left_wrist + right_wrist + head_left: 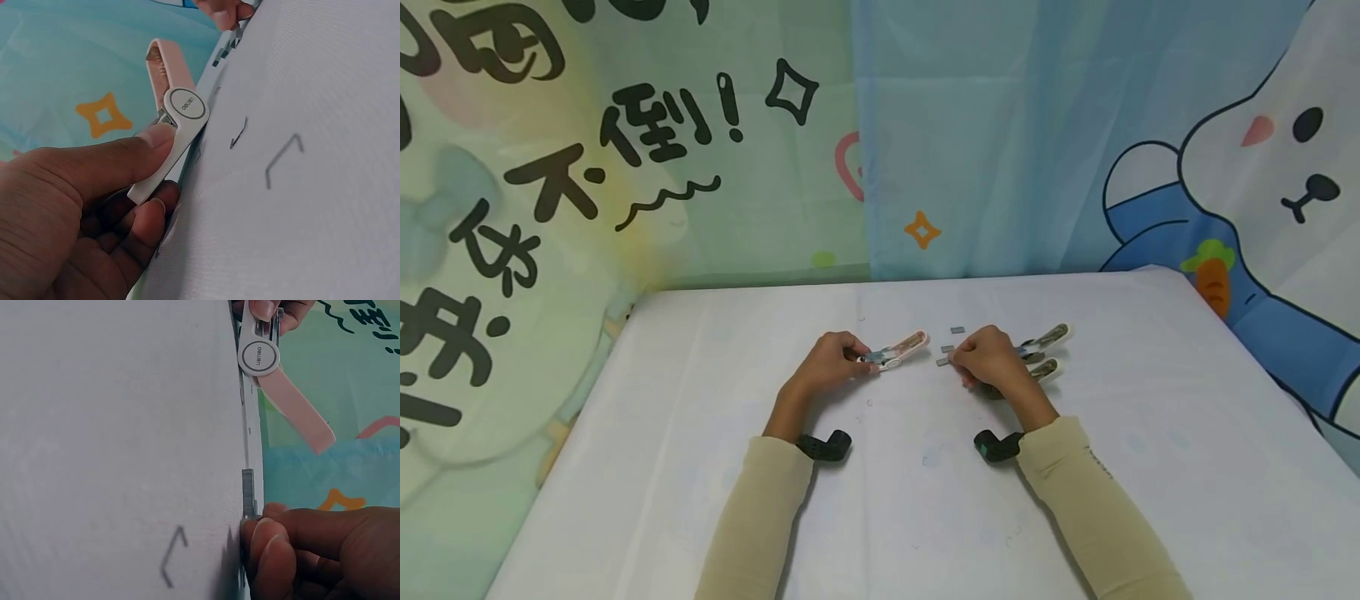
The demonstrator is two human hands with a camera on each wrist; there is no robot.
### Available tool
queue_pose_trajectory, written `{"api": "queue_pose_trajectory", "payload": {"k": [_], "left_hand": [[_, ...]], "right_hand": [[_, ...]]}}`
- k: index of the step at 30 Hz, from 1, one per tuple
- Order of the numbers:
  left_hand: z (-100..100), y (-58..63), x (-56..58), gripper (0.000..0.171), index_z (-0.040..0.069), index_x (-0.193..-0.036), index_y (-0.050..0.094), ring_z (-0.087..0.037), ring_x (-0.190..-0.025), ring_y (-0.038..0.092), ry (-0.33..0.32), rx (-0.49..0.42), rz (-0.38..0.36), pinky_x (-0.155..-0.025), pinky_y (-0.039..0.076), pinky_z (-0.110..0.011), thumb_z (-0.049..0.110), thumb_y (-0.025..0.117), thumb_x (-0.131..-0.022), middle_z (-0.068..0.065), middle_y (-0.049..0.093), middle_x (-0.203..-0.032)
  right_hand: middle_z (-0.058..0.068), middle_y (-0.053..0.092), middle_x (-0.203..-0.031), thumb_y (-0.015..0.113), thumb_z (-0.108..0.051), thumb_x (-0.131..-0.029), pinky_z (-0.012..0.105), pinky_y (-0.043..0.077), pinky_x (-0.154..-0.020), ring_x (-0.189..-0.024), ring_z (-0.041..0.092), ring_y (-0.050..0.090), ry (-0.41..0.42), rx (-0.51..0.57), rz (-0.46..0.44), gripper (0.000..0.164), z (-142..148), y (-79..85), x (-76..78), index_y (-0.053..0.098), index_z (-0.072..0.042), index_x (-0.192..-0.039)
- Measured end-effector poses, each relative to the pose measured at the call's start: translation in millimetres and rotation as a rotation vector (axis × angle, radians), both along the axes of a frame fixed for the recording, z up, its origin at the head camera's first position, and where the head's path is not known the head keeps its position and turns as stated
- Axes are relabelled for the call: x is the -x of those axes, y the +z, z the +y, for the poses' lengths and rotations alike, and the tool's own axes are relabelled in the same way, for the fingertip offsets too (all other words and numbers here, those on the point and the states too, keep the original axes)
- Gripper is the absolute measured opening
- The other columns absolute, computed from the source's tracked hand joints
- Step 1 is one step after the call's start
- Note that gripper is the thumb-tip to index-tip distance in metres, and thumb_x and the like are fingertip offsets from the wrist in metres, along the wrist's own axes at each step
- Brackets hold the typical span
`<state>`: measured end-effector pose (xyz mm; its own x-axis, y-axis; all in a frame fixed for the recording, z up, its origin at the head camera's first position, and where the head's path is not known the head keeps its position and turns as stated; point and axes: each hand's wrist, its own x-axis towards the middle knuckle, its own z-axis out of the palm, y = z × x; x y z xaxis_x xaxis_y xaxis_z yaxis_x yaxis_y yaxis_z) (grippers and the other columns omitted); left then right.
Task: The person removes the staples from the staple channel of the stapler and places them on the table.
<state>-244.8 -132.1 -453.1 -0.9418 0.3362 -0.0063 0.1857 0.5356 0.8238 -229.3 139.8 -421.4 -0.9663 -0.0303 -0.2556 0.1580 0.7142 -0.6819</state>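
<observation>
A pink-and-white stapler (904, 347) is swung open, its pink lever (300, 412) angled away from the white body. My left hand (835, 362) grips the body between thumb and fingers, low over the white table (737, 517). Short grey staple strips (957, 330) lie to the right of this stapler. My right hand (992, 358) pinches the end of the nearest staple strip (942, 362) with thumb and forefinger. Part of that strip is hidden by the fingertips. Behind my right hand lie two more staplers (1051, 337), partly covered by it.
Loose single staples (284, 156) are scattered on the white cloth, another staple (172, 556) lying near my right hand. A printed curtain (955, 150) hangs behind the table's far edge. Each wrist carries a black camera mount (825, 446).
</observation>
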Motion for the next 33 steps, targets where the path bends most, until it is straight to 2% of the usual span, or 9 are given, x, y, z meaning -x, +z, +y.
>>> {"api": "queue_pose_trajectory", "payload": {"k": [4,8,11,13,17,24,27,30,33], "left_hand": [[0,0.9,-1.0,0.018,0.004,-0.094,0.072,-0.018,-0.074,0.053,-0.003,0.0,0.003,-0.067,0.043,-0.03,0.013,0.08,-0.081,-0.004,0.064,-0.085],[-2,2.1,-1.7,0.018,0.003,-0.094,0.072,-0.017,-0.073,0.053,-0.006,-0.002,0.004,-0.066,0.043,-0.03,0.012,0.08,-0.081,-0.004,0.063,-0.085],[-2,2.0,-2.1,0.017,0.003,-0.094,0.072,-0.017,-0.073,0.053,-0.011,-0.007,0.004,-0.066,0.043,-0.029,0.012,0.08,-0.081,-0.004,0.064,-0.085],[-1,2.3,-2.3,0.018,0.003,-0.095,0.072,-0.017,-0.073,0.054,-0.021,-0.012,0.006,-0.066,0.044,-0.029,0.012,0.08,-0.081,-0.004,0.064,-0.085],[2,5.3,-2.3,0.019,0.002,-0.094,0.072,-0.016,-0.074,0.054,-0.038,-0.007,0.005,-0.066,0.044,-0.028,0.011,0.081,-0.08,-0.004,0.064,-0.086],[8,10.8,-2.8,0.016,0.003,-0.092,0.071,-0.015,-0.075,0.053,-0.074,0.098,0.026,-0.067,0.045,-0.028,0.012,0.079,-0.081,-0.003,0.063,-0.085],[10,13.7,-3.9,0.016,0.002,-0.091,0.07,-0.015,-0.075,0.053,-0.097,0.139,0.045,-0.067,0.045,-0.028,0.011,0.078,-0.081,-0.003,0.062,-0.084],[12,16.2,-6.0,0.016,0.001,-0.091,0.07,-0.016,-0.075,0.053,-0.13,0.164,0.074,-0.067,0.045,-0.028,0.01,0.079,-0.081,-0.003,0.062,-0.084],[12,17.6,-8.4,0.016,0.001,-0.091,0.071,-0.016,-0.076,0.054,-0.146,0.171,0.085,-0.067,0.045,-0.028,0.01,0.079,-0.081,-0.003,0.062,-0.084]], "right_hand": [[0.006,0.062,-0.059,0.062,-0.017,-0.096,0.03,0.046,-0.053,-0.052,0.016,0.06,0.016,-0.039,0.026,0.02,0,2.3,-1.1,0.072,-0.002,-0.087],[0.01,0.067,-0.086,0.059,-0.022,-0.098,0.031,0.047,-0.052,-0.057,0.018,0.06,0.088,-0.007,0.135,0.024,-4,5.3,-3.0,0.069,-0.002,-0.108],[0.015,0.063,-0.11,0.059,-0.024,-0.099,0.033,0.05,-0.054,-0.064,0.021,0.063,0.167,0.071,0.211,0.038,-10,5.7,-4.3,0.058,-0.003,-0.13],[0.016,0.062,-0.115,0.059,-0.023,-0.098,0.034,0.051,-0.055,-0.069,0.023,0.065,0.204,0.116,0.22,0.045,-13,5.6,-4.5,0.051,-0.004,-0.139],[0.017,0.063,-0.113,0.059,-0.015,-0.097,0.035,0.052,-0.058,-0.073,0.023,0.066,0.246,0.149,0.224,0.045,-17,4.4,-4.5,0.05,-0.002,-0.14],[0.008,0.066,-0.087,0.065,-0.014,-0.093,0.032,0.048,-0.056,-0.066,0.019,0.063,0.203,0.066,0.308,0.02,-21,11.3,-4.2,0.065,-0.002,-0.109],[0.009,0.064,-0.083,0.063,-0.013,-0.094,0.033,0.044,-0.055,-0.06,0.02,0.057,0.201,0.053,0.337,0.027,-21,17.0,-4.1,0.062,0.0,-0.118],[0.012,0.064,-0.089,0.061,-0.017,-0.096,0.034,0.042,-0.054,-0.058,0.022,0.054,0.212,0.059,0.321,0.04,-21,20.5,-5.5,0.056,-0.001,-0.132],[0.015,0.065,-0.096,0.06,-0.02,-0.097,0.034,0.044,-0.055,-0.062,0.024,0.061,0.24,0.058,0.281,0.04,-23,21.2,-6.7,0.058,-0.001,-0.131]]}}
